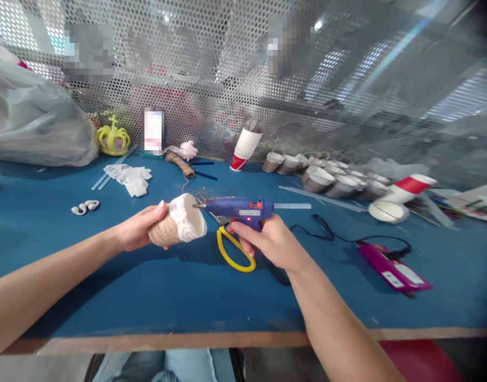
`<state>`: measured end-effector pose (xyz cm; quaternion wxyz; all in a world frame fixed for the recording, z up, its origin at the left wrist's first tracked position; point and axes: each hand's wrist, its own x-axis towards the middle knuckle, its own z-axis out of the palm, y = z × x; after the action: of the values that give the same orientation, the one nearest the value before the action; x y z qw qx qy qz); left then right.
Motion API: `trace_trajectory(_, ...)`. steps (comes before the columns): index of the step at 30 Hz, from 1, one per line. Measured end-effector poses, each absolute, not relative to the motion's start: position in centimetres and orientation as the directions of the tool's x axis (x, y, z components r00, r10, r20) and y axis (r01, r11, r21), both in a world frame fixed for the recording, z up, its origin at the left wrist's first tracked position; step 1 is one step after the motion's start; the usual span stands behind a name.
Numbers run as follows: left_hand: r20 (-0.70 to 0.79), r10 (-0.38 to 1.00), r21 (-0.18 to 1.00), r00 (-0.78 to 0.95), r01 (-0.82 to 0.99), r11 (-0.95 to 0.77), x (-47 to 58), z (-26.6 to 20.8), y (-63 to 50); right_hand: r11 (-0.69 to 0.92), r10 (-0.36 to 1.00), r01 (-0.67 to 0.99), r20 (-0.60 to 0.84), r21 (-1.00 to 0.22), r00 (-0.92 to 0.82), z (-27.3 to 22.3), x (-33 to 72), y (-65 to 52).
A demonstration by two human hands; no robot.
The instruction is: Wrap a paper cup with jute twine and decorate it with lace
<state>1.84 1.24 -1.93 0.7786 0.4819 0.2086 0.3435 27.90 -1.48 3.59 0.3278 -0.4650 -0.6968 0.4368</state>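
Tilted on its side in my left hand (142,227) is a paper cup (164,229) wrapped in brown twine, its mouth turned to the right. White lace (184,220) covers the band near its rim. My right hand (273,239) is closed around a blue hot glue gun (235,208), with a clear glue stick (293,206) sticking out of its back and a red light lit. The metal nozzle points left and is at the cup's rim; whether it touches cannot be made out. Yellow-handled scissors (236,260) lie below the gun, partly covered by it.
A purple power strip (392,270) with a black cord lies at right. Several twine-wrapped cups (319,179) and stacked paper cups (245,148) stand along the perforated metal screen. Lace (130,178), a twine roll (180,163) and a yellow crown-shaped piece (113,140) are at back left.
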Motion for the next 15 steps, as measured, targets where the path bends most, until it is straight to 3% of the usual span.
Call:
trace_trajectory(3,0.039,0.745,0.894,0.666,-0.356,0.272,1.8,-1.8,1.2,0.156,0.932,0.344,0.022,-0.926,-0.362,3.5,28.1,-1.5)
trace_trajectory(8,0.111,0.753,0.869,0.649,-0.431,0.243,1.9,-1.4,1.0,0.111,0.949,0.087,0.08,-0.99,-0.306,3.4,28.2,-1.4)
trace_trajectory(15,0.122,0.757,0.835,0.642,-0.479,0.272,2.2,-1.5,0.8,-0.175,0.911,-0.164,-0.096,-0.971,-0.4,2.9,27.0,-1.0)
